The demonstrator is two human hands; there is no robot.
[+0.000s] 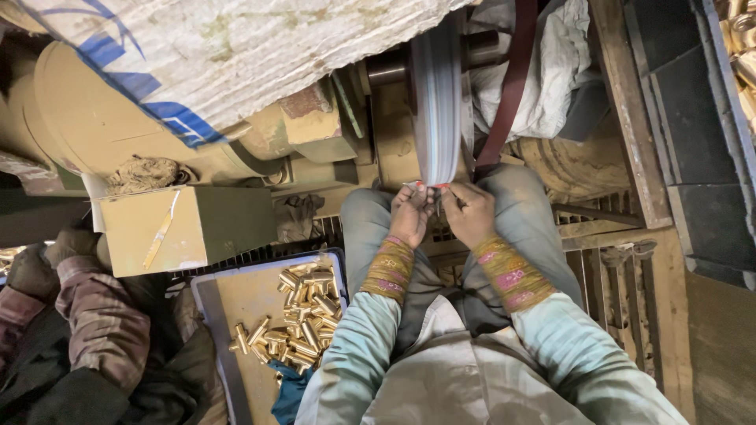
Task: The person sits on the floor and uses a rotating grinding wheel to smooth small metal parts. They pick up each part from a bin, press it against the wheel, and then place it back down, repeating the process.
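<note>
A dusty tan machine body (94,118) is filling the ten o'clock area under a white woven sack (236,55). Wooden slats (622,275) are lying at four o'clock, dark tiles (693,118) are running along two o'clock, in dim, warm light.

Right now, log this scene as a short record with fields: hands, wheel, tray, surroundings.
left hand: left hand raised to the rim of the buffing wheel, fingers pinched on a small piece too small to identify
right hand: right hand beside it, fingers on the same small piece at the wheel's lower edge
wrists: stacked bangles on both
tray: tray at the person's left, holding a heap of short brass tubes
belt: dark drive belt right of the wheel
nearby: another person's sleeve at lower left
</note>
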